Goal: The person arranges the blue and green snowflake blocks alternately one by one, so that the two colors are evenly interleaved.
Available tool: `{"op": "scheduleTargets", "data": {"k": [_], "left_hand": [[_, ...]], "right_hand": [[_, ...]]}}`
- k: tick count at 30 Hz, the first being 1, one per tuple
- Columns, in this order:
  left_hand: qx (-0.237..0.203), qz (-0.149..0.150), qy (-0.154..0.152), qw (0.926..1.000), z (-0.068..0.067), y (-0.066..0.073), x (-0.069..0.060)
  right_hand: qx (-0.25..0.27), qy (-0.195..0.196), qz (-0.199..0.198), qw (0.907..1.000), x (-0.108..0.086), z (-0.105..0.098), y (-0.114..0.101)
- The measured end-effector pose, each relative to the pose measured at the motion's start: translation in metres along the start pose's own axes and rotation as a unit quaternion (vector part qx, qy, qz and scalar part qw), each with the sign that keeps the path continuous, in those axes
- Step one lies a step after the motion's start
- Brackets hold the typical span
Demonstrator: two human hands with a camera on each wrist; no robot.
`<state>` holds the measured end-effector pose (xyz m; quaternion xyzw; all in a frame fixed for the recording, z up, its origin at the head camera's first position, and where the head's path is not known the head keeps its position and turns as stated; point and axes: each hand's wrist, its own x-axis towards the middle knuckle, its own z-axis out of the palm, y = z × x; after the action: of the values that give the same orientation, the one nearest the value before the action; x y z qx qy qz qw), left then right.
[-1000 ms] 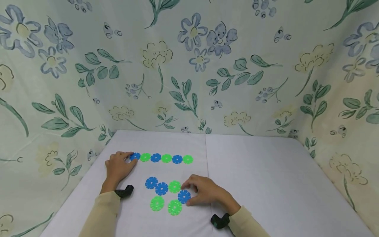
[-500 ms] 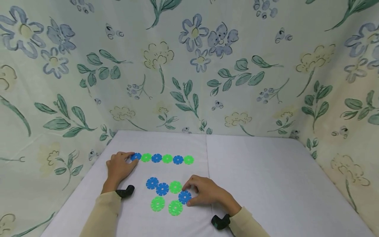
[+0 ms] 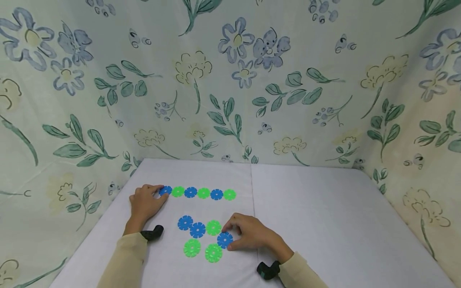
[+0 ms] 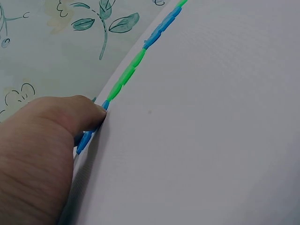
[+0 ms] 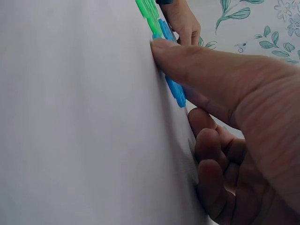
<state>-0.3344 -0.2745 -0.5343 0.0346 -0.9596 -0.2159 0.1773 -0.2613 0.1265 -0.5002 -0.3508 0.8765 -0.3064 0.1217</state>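
Between thumb and index finger, my left hand (image 3: 145,203) pinches the blue notched plastic disc (image 3: 165,190) at the left end of a row. That row alternates blue and green; a green disc (image 3: 178,191) comes right after it. In the left wrist view the thumb covers part of the blue disc (image 4: 84,142). Nearer the front, my right hand (image 3: 249,232) holds another blue disc (image 3: 225,240) by its edges with thumb and index finger. This disc lies flat beside a green disc (image 3: 213,253). Its other fingers curl loosely in the right wrist view.
Left of the right hand lie two blue discs (image 3: 197,230) touching each other, another green disc (image 3: 213,227) and a lower green disc (image 3: 192,248). A white cloth (image 3: 317,224) covers the table. Floral curtain (image 3: 230,100) hangs behind and at both sides.
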Motion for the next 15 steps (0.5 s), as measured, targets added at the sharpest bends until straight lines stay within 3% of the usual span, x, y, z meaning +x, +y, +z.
{"op": "scheduleTargets", "data": {"k": [15], "left_hand": [[0.000,-0.006,-0.006,1.0000,-0.0008,0.0014,-0.0001]], "right_hand": [[0.005,-0.003,0.022,0.9997,-0.0007,-0.0005,-0.0040]]}}
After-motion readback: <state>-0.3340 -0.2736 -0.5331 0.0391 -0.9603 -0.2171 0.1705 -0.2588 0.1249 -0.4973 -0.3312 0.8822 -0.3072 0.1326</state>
